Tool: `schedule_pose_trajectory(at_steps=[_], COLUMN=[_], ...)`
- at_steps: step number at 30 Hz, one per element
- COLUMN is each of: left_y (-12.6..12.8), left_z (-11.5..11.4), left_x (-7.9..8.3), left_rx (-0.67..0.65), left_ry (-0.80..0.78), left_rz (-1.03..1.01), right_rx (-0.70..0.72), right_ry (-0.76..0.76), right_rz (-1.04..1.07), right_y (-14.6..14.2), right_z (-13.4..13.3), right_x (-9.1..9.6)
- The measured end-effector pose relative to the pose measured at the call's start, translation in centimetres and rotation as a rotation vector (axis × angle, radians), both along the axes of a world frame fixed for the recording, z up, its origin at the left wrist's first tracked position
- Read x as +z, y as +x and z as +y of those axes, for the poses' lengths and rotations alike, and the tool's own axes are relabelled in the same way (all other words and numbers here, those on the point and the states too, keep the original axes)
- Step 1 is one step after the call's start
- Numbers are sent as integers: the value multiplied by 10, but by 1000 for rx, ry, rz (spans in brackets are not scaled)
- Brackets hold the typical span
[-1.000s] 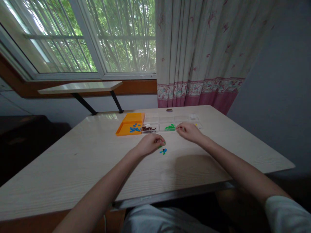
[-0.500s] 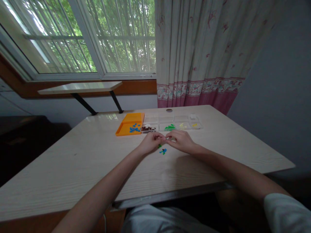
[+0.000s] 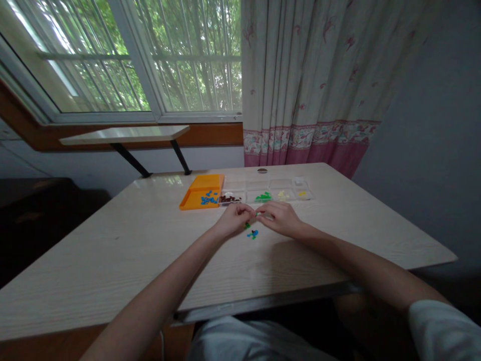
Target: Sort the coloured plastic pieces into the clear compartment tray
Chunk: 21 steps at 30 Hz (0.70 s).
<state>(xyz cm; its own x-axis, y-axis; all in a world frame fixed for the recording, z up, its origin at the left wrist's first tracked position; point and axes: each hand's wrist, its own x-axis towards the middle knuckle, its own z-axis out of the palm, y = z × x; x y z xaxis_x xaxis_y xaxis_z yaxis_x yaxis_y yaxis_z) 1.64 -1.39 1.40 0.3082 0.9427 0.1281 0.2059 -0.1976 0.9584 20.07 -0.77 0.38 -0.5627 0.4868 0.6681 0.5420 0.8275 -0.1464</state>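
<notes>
My left hand (image 3: 236, 219) and my right hand (image 3: 281, 218) meet above the table, fingertips almost touching, both closed in a pinch. A small green piece (image 3: 257, 214) shows between the fingertips, mostly covered by them. Its exact shape is too small to make out. Just below my left hand lies another small green piece (image 3: 247, 226), partly hidden by the fingers. Nearer to me on the tabletop is a little cluster of blue, green and dark pieces (image 3: 253, 234), which neither hand touches.
Behind my hands stands an orange tray (image 3: 192, 204) with blue pieces in its front part. Beside it a clear compartment box (image 3: 259, 178) holds dark brown, green, pale yellow and yellow pieces. A raised white shelf (image 3: 128, 133) on black legs is at the back left of the table (image 3: 150, 250).
My fingertips have shifted slightly, and more of the green piece shows between them. The loose pieces and the trays stay where they were.
</notes>
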Motion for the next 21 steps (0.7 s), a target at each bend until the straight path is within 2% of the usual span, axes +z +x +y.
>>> schedule_pose_trajectory(at_steps=[8,11,15,21], left_y=[-3,-14,-30,-34], left_z=[1,3,5,6], left_x=[4,6,8,4], left_rx=[12,-10,-118,-131], left_ry=[70,178,299,328], left_rz=[118,315,617,768], right_rx=[-4,-11,-91,-160], right_ry=[34,67,114,123], right_rz=[30,113,218,249], right_y=[1,7,20,30], right_z=[1,3,9,14], right_x=[3,9,19,23])
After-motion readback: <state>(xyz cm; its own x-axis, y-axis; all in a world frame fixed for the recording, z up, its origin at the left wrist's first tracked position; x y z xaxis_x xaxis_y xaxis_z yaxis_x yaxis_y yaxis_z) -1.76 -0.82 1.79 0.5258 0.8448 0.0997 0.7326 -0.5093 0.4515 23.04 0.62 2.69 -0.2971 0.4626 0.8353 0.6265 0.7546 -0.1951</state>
